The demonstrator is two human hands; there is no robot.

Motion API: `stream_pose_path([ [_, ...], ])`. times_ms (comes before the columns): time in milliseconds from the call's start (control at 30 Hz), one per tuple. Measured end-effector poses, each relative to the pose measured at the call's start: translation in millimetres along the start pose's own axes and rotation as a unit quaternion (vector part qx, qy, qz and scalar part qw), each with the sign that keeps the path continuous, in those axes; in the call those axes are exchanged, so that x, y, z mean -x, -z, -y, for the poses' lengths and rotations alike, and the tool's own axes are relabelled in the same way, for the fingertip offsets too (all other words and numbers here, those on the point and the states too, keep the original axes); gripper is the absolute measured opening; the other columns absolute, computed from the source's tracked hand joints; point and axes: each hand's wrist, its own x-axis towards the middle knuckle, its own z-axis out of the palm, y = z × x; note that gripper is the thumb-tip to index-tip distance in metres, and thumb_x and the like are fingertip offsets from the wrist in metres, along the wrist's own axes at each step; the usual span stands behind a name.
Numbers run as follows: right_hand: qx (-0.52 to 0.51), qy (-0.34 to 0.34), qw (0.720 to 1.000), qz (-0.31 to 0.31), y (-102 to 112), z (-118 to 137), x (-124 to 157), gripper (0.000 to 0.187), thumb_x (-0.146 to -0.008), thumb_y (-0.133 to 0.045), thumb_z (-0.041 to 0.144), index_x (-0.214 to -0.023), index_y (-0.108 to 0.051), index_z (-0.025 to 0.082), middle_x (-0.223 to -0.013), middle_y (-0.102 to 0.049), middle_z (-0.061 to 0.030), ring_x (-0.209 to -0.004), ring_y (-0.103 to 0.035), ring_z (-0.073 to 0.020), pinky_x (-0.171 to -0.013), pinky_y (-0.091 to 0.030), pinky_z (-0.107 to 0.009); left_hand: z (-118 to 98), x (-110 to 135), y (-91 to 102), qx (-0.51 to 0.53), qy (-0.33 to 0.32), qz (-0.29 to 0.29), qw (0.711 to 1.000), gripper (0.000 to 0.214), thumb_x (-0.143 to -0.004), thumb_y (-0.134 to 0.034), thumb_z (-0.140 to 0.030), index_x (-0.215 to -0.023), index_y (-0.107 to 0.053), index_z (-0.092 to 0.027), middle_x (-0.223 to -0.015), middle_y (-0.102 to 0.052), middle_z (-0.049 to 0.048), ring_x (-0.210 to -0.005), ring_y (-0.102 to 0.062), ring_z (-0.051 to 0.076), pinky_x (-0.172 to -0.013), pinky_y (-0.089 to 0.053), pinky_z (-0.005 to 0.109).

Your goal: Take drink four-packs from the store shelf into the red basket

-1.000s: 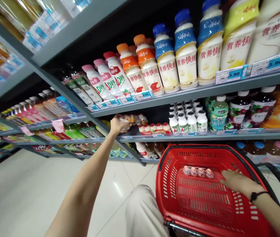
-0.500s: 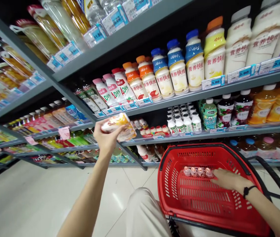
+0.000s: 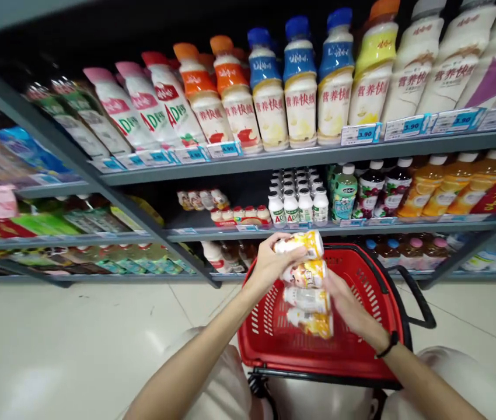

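Observation:
My left hand (image 3: 269, 262) is closed on the upper end of a pack of small yellow-and-white drink bottles (image 3: 307, 298), thumb across the top bottle. The pack hangs tilted over the red shopping basket (image 3: 285, 363), with the bottles lying one below another. At the bottle bases on the right, my right hand (image 3: 349, 303) has its fingers stretched out and slightly blurred; they reach or nearly reach the pack. It wears a black cord on the wrist. Both hands and the pack cover much of the basket's inside, so the pink-capped bottles there are hidden.
Ahead stands a grey shelf (image 3: 213, 169) with rows of drink bottles. Similar small bottles (image 3: 202, 199) and a red-capped pack (image 3: 241, 216) sit on its lower level. The basket's black handle (image 3: 414, 297) sticks out right. My knees flank the basket on the tiled floor (image 3: 77, 338).
My left hand has carried the pack rightward from beside the shelf to over the basket. My right hand has risen from the pink-capped bottles in the basket to the pack's side. The view has shifted.

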Motion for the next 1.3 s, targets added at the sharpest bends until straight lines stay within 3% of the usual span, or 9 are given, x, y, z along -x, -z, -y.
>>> stream_pose_path([
  [100, 0.012, -0.036, 0.994, -0.104, 2, -21, -4, 0.060, -0.065, -0.089, 0.053, -0.107, -0.067, 0.016, -0.103, -0.074, -0.0092, -0.084, -0.069, -0.0233, -0.075, -0.055, -0.034, 28, -9, -8.8, -0.050, -0.013, 0.029, 0.998, 0.055, -0.052, -0.095, -0.035, -0.094, -0.068, -0.012, -0.085, -0.067, 0.0020, -0.072, -0.060, 0.012, -0.065, -0.048, 0.021],
  [233, -0.065, -0.048, 0.987, -0.141, 4, -35, -11, 0.053, -0.074, -0.085, 0.049, -0.111, -0.068, 0.015, -0.103, -0.075, -0.0092, -0.082, -0.071, -0.0220, -0.075, -0.057, -0.033, 55, -15, -19.9, 0.034, 0.027, 0.070, 0.997, 0.058, -0.060, -0.092, -0.040, -0.103, -0.065, -0.013, -0.100, -0.071, 0.0072, -0.087, -0.066, 0.017, -0.079, -0.053, 0.027],
  [367, -0.171, -0.039, 0.960, -0.219, 7, -18, -24, 0.054, -0.076, -0.081, 0.053, -0.115, -0.068, 0.018, -0.105, -0.075, -0.0073, -0.083, -0.072, -0.0218, -0.075, -0.060, -0.033, 65, -12, -18.5, 0.037, 0.029, 0.164, 0.985, 0.064, -0.066, -0.089, -0.038, -0.118, -0.059, -0.015, -0.121, -0.068, 0.0118, -0.108, -0.066, 0.023, -0.091, -0.053, 0.031],
  [533, -0.220, 0.016, 0.946, -0.239, 25, 11, -38, 0.049, -0.083, -0.073, 0.056, -0.116, -0.069, 0.020, -0.112, -0.075, -0.0058, -0.094, -0.073, -0.0222, -0.088, -0.060, -0.036, 74, -8, 2.6, -0.062, 0.101, 0.293, 0.949, 0.054, -0.071, -0.086, -0.040, -0.111, -0.064, -0.011, -0.108, -0.072, 0.0108, -0.095, -0.068, 0.023, -0.084, -0.054, 0.034],
  [733, -0.240, 0.065, 0.949, -0.195, 47, 35, -38, 0.049, -0.088, -0.070, 0.050, -0.129, -0.066, 0.025, -0.134, -0.067, -0.0044, -0.122, -0.063, -0.0230, -0.109, -0.049, -0.042, 66, -22, 20.5, -0.044, 0.102, 0.210, 0.971, 0.046, -0.067, -0.088, -0.039, -0.099, -0.068, -0.012, -0.096, -0.075, 0.0066, -0.084, -0.068, 0.020, -0.077, -0.055, 0.031],
  [833, -0.239, 0.067, 0.955, -0.163, 53, 40, -39, 0.052, -0.085, -0.072, 0.052, -0.129, -0.066, 0.027, -0.139, -0.064, -0.0052, -0.129, -0.059, -0.0258, -0.111, -0.048, -0.045, 54, -33, 29.0, -0.017, 0.096, 0.128, 0.987, 0.060, -0.062, -0.090, -0.040, -0.111, -0.070, -0.013, -0.106, -0.075, 0.0089, -0.089, -0.070, 0.022, -0.081, -0.056, 0.033],
  [933, -0.227, 0.061, 0.961, -0.148, 59, 39, -39, 0.049, -0.081, -0.078, 0.046, -0.125, -0.068, 0.027, -0.134, -0.067, -0.0055, -0.125, -0.062, -0.0268, -0.106, -0.051, -0.047, 44, -40, 32.1, 0.030, 0.111, 0.060, 0.992, 0.068, -0.058, -0.093, -0.041, -0.115, -0.071, -0.013, -0.106, -0.076, 0.0095, -0.085, -0.070, 0.021, -0.076, -0.056, 0.030],
  [1133, -0.064, 0.010, 0.991, -0.115, 70, 34, -33, 0.048, -0.067, -0.090, 0.037, -0.108, -0.074, 0.019, -0.107, -0.076, -0.0075, -0.093, -0.072, -0.0241, -0.091, -0.060, -0.040, 33, -44, 31.4, 0.137, 0.128, -0.019, 0.982, 0.047, -0.059, -0.090, -0.047, -0.084, -0.070, -0.013, -0.074, -0.071, 0.0025, -0.060, -0.063, 0.014, -0.057, -0.051, 0.023],
  [1300, -0.020, 0.025, 0.991, -0.128, 61, 23, -30, 0.043, -0.071, -0.088, 0.037, -0.106, -0.071, 0.020, -0.103, -0.075, -0.0058, -0.087, -0.070, -0.0197, -0.076, -0.060, -0.031, 40, -38, 39.3, 0.107, 0.072, -0.013, 0.992, 0.048, -0.064, -0.087, -0.047, -0.092, -0.068, -0.014, -0.073, -0.067, 0.0008, -0.063, -0.062, 0.015, -0.060, -0.052, 0.024],
])
